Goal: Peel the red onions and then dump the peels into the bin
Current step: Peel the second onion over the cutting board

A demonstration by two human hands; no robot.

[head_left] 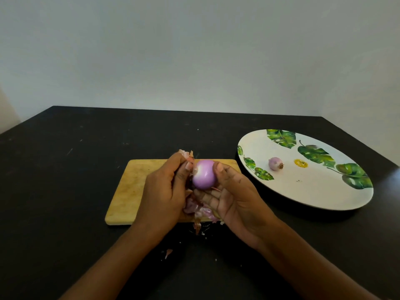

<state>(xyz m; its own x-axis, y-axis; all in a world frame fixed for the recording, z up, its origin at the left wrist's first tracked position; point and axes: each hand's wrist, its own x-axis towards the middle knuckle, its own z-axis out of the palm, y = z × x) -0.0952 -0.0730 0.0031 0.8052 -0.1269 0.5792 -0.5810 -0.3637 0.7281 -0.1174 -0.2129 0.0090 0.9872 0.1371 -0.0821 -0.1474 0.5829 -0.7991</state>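
Left hand (162, 191) pinches loose peel (186, 155) | right hand (236, 198) grips onion (204, 175) (over cutting board (129, 187))

A cutting board (129, 187) lies mid-worktop (65, 169). To its right, just beside its far right corner, sits a plate (313, 191), and a second onion (275, 163) lies on the plate, left of its centre. Above the board the left hand (162, 191) and right hand (236, 198) meet around an onion (204, 174). The right hand holds it, and the left hand, on its left, pinches a strip of peel (186, 154) at the far side. A heap of peels (201, 211) lies on the board's near edge under the hands. A loose scrap (168, 253) lies on the worktop nearer still, left of the heap.
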